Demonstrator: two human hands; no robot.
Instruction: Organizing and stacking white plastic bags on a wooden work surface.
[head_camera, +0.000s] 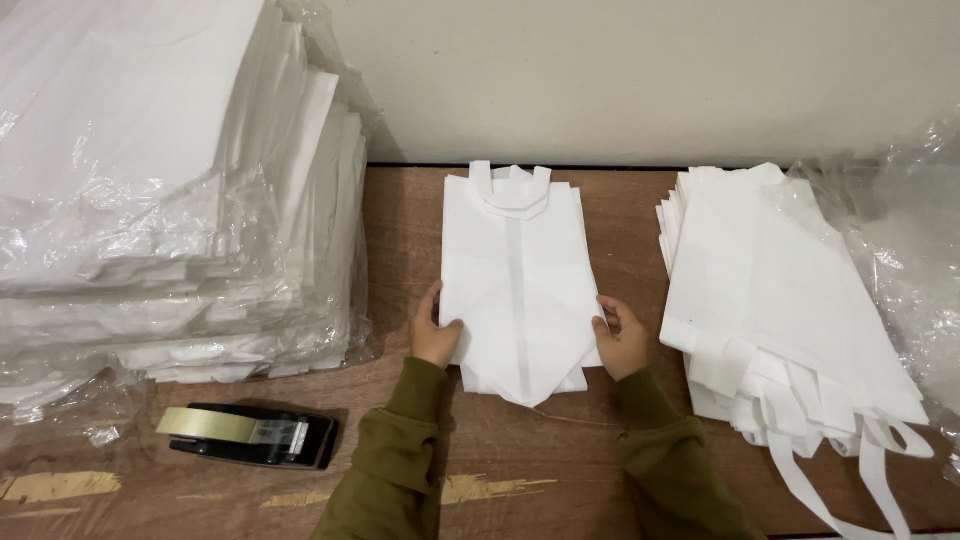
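Pinching the folded white fabric garment (520, 280), left hand (433, 335) and right hand (622, 340) fingers grip its edges.

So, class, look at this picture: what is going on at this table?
A person in olive sleeves presses a folded white garment flat on the brown table. The left hand holds its left edge and the right hand holds its right edge. A pile of similar folded white pieces with ties lies to the right, a tall stack of plastic-wrapped white packs to the left, and a black tape dispenser sits near the front.
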